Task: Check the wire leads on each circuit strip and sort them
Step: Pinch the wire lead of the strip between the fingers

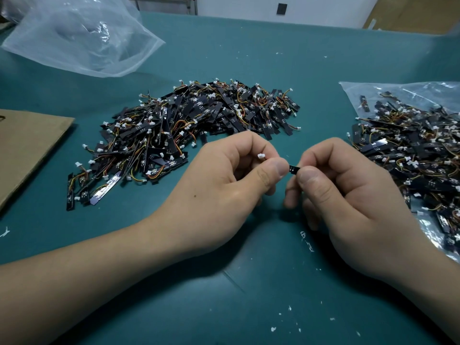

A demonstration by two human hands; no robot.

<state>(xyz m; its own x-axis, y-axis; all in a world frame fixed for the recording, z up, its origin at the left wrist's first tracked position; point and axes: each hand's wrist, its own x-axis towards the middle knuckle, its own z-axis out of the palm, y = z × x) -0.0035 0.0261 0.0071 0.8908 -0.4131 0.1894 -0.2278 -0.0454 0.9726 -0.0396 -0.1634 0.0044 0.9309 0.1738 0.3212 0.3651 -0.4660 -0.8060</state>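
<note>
At nine o'clock on the green table (249, 307) lies a flat sheet of cardboard (27, 145). At eleven o'clock sits a crumpled clear plastic bag (82, 38).

Toward twelve o'clock from the hands, a loose pile of circuit strips (189, 125) is spread straight on the table. They are black strips with white plugs and red, yellow and orange wires.

The left hand (224, 175) is at the centre with its grip clenched. Its thumb and curled fingers pinch the wire end of a single circuit strip (293, 169). The strip's white plug (260, 155) pokes out just above the thumb.

At three o'clock of the left hand, almost touching it, the right hand (348, 195) has its grip closed on the black end of the same strip, held between thumb and forefinger. Only a short black piece shows between the two thumbs, so the leads themselves are hidden.

At three o'clock of the view a second heap of strips (410, 150) rests with a second clear bag (353, 93). Whether the strips lie on it or inside it I cannot tell.

Small white flecks (273, 329) dot the table at six o'clock.
</note>
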